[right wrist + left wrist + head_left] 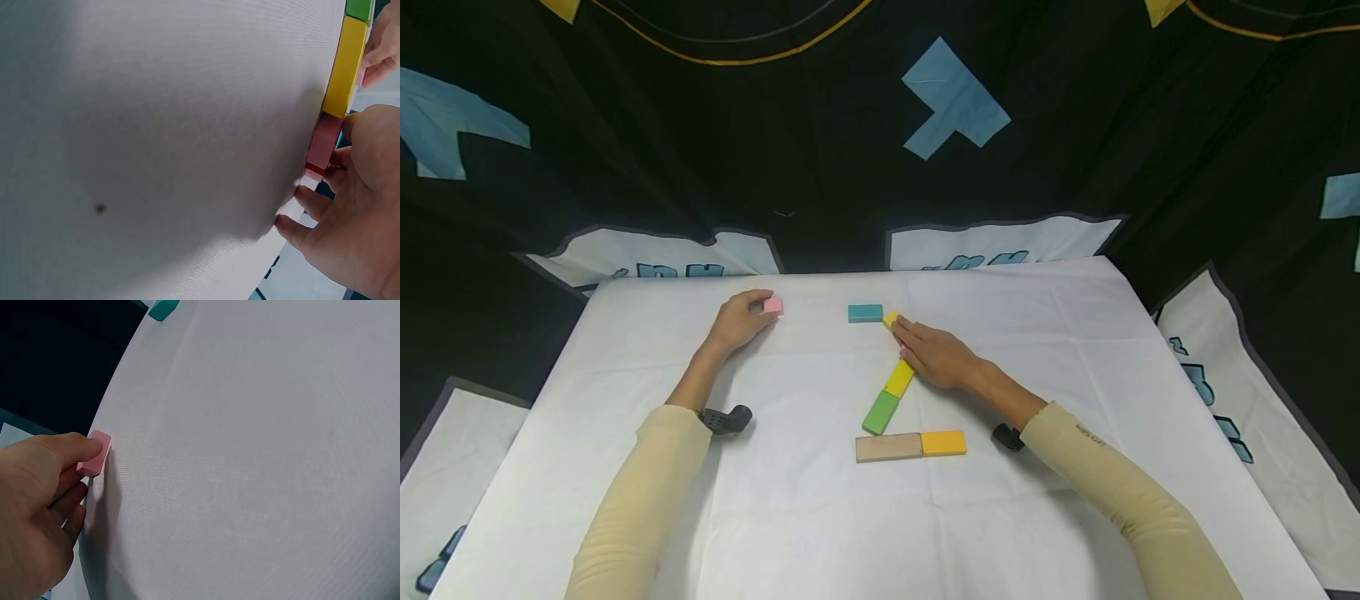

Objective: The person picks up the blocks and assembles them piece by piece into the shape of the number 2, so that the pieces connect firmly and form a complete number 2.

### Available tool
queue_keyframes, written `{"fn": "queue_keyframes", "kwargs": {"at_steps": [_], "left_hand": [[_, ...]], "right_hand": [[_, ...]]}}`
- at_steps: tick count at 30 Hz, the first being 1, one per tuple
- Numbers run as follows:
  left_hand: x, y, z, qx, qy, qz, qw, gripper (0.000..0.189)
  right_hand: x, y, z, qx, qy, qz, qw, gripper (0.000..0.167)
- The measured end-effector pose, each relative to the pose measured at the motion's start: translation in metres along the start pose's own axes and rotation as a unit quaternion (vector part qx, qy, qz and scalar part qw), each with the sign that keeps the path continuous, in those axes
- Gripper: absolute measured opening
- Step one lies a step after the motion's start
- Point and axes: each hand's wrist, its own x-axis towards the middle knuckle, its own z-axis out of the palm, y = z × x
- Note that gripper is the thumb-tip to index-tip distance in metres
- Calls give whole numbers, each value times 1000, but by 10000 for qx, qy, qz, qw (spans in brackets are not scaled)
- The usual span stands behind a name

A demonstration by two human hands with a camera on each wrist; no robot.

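Observation:
In the head view, my left hand [739,323] pinches a small pink block [773,306] between thumb and fingers near the table's far left; the left wrist view shows the same pink block [95,454] at the fingertips. My right hand [936,354] lies over the upper part of a slanted row, fingers extended and touching the blocks. A small yellow block [890,320] peeks out beyond its fingertips. Under the hand is a reddish-pink block [325,140], partly hidden. Below it in the row come a yellow block [899,378] and a green block [881,412].
A teal block [866,313] lies left of the row's top. At the row's lower end lie a tan block [888,447] and an orange-yellow block [943,442], end to end. A white cloth [805,525] covers the table; dark patterned fabric [820,150] hangs behind.

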Motion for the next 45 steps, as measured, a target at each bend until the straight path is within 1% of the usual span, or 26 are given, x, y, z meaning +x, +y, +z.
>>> {"fn": "queue_keyframes", "kwargs": {"at_steps": [14, 21, 28, 36, 45], "left_hand": [[2, -7, 0, 65, 90, 230, 9997, 44], [1, -4, 2, 108, 86, 272, 9995, 43], [1, -1, 7, 24, 59, 358, 9993, 42], [2, 11, 17, -133, -61, 475, 9988, 42], [3, 29, 32, -261, -200, 760, 9966, 41]], "right_hand": [[2, 0, -2, 7, 41, -64, 10000, 57], [0, -2, -3, 54, 14, -13, 10000, 58], [0, -1, -3, 26, -6, -35, 10000, 57], [0, 0, -2, 16, 9, -26, 10000, 57], [1, -2, -2, 1, -82, 18, 10000, 57]]}}
